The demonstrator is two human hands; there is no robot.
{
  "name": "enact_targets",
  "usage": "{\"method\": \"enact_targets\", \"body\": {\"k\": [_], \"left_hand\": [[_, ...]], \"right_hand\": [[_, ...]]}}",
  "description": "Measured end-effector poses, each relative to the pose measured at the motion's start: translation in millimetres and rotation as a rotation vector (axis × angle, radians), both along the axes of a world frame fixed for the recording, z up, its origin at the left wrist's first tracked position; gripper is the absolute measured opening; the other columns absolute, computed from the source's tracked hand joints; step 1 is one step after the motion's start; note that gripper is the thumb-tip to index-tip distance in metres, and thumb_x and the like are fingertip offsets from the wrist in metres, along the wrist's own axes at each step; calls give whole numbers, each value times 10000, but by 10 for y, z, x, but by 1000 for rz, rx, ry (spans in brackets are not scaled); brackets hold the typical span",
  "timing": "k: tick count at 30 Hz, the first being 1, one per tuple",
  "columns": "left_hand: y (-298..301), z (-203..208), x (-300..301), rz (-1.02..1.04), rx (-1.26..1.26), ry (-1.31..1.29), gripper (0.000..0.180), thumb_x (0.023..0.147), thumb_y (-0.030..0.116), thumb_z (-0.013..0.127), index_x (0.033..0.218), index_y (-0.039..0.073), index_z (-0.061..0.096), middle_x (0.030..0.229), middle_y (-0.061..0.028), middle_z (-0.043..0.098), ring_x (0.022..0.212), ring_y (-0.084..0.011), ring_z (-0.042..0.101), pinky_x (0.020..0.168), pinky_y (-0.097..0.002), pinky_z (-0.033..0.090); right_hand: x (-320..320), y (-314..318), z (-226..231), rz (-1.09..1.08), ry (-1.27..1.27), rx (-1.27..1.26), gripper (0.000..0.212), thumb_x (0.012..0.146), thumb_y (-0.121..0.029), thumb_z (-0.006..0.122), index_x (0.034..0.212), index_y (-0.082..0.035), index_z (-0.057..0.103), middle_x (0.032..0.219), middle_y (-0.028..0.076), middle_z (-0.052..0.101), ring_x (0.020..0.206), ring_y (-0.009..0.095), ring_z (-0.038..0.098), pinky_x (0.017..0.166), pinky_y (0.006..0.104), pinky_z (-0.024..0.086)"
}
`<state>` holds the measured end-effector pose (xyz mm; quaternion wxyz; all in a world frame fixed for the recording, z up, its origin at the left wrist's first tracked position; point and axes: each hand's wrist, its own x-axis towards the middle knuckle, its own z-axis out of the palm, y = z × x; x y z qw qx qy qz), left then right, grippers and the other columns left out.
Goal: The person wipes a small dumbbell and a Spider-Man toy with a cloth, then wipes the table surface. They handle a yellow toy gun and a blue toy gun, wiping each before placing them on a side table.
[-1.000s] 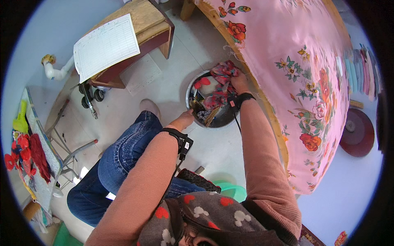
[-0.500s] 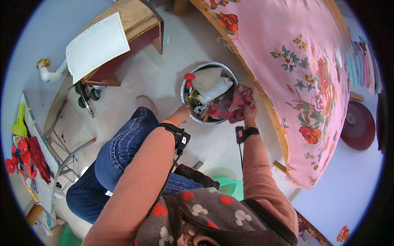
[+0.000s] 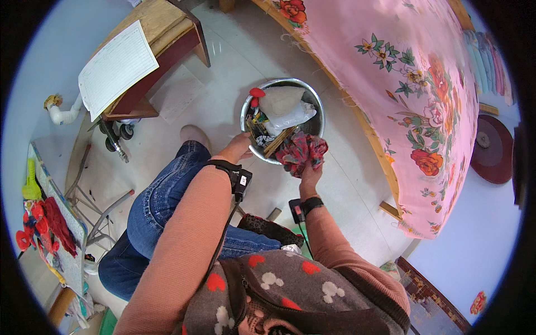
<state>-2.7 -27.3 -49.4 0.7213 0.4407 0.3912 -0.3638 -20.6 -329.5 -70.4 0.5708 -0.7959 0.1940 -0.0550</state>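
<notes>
Cloth [image 3: 301,153] shifted along loaded basin [image 3: 321,111] rim

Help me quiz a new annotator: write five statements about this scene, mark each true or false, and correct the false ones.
1. The right hand holds a red patterned cloth. True.
2. The left hand is on the wooden desk. False: it is at the rim of the metal basin.
3. A paper sheet lies on the desk. True.
4. The large fabric on the right is plain green. False: it is pink with a floral print.
5. A white bundle lies in the basin. True.
</notes>
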Motion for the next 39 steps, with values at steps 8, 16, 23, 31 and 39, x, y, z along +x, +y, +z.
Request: {"method": "enact_targets", "body": {"k": [8, 16, 23, 31, 39], "left_hand": [[-41, -107, -63, -6, -50, -31, 481, 1045, 200, 518, 1522, 151, 491, 1354, -48, 623, 1149, -249, 647, 993, -402, 545], [-41, 26, 87, -45, -45, -55, 356, 1066, 293, 527, 1320, 73, 647, 1212, -94, 709, 1058, -208, 695, 878, -401, 573], [89, 553, 94, 186, -199, -36, 465, 1083, 474, 481, 1343, 118, 629, 1235, -105, 713, 1071, -256, 703, 913, -459, 562], [172, 704, -26, 114, -321, 107, 477, 992, 491, 686, 1355, 194, 597, 1267, -86, 696, 1096, -291, 677, 876, -559, 557], [463, 899, 168, 245, -72, -387, 405, 928, 179, 776, 1289, 50, 647, 1164, -83, 731, 996, -192, 723, 876, -365, 606]], "right_hand": [[-939, 862, 329, -18, 560, 463, 350, 1002, -76, 629, 1349, -48, 610, 1225, 46, 683, 1086, 174, 643, 950, 336, 534], [-237, 1163, 987, 585, 135, 90, 540, 905, -19, 703, 1426, -90, 580, 1393, 164, 625, 1292, 291, 582, 1092, 402, 460], [342, 1532, 757, 865, -52, -410, 655, 760, 1, 713, 1394, -127, 611, 1455, 221, 558, 1339, 462, 504, 1149, 481, 406], [-23, 1431, 883, 794, 1, -199, 607, 768, -15, 719, 1358, -66, 587, 1428, 246, 561, 1341, 473, 501, 1160, 496, 396], [175, 1600, 1413, 625, 48, 661, 633, 983, -94, 684, 1545, -45, 397, 1493, 179, 527, 1340, 241, 538, 1151, 377, 409]]}}
